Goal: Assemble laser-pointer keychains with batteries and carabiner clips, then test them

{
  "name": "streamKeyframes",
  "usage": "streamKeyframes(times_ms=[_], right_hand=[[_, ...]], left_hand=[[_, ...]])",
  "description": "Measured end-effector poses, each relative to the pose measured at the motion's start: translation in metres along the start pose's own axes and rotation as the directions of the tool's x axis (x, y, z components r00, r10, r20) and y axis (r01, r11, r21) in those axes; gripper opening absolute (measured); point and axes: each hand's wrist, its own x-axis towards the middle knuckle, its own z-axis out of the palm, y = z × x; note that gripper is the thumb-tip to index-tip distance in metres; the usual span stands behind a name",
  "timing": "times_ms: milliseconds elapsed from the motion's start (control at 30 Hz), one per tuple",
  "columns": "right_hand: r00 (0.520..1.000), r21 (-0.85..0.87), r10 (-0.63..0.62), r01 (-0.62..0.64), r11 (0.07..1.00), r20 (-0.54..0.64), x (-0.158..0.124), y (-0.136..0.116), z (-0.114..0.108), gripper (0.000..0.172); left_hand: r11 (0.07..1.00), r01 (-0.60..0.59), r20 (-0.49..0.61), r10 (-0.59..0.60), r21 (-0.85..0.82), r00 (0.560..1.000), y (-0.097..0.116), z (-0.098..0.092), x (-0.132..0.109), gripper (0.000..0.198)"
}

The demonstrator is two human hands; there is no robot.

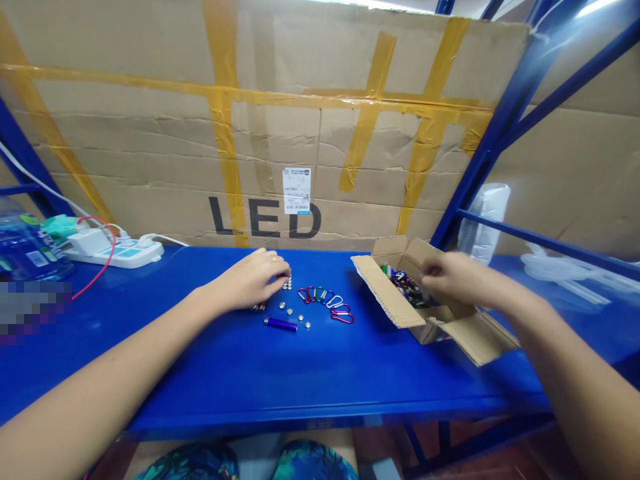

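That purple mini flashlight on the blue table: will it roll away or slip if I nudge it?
The purple mini flashlight looks like a smooth, round tube lying on its side, so it will probably roll if pushed sideways. Its glossy surface may slip in a light pinch. If it's metal, it may feel fairly heavy for its size.

PLACE: storeroom-style packing bench | EVIDENCE: blue steel shelving (pixel 320 373) | taped carton (pixel 265 133) | barcode label (pixel 296 191) | power strip (pixel 113 253)

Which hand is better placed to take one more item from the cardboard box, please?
Probably the right hand: it is above the open cardboard box, at the items inside. The left hand is farther away, at the metal pieces.
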Motion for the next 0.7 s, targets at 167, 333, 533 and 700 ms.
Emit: streamKeyframes(times_ms=[167,333,533,700], right_hand=[[0.935,0.282,0.034,0.072,0.957,-0.353,-0.027,-0.055,-0.028,0.014],[0.936,0.366,-0.323,0.352,0.861,-0.138,-0.039,-0.138,0.010,0.006],[0.932,0.344,-0.361,0.332,0.878,0.021,-0.036,-0.162,0.057,0.012],[0.949,0.352,-0.309,0.272,0.896,0.054,-0.038,-0.162,0.068,0.017]], left_hand=[[1.000,0.025,-0.049,-0.024,0.008,0.998,-0.004,0.000,-0.001,0.023],[1.000,-0.012,0.067,0.012,-0.009,0.998,-0.004,0.000,-0.003,0.019],[0.994,-0.078,0.200,0.092,-0.077,0.975,-0.002,0.003,-0.006,0.013],[0.992,-0.080,0.216,0.100,-0.097,0.971,0.001,0.007,-0.006,0.015]])
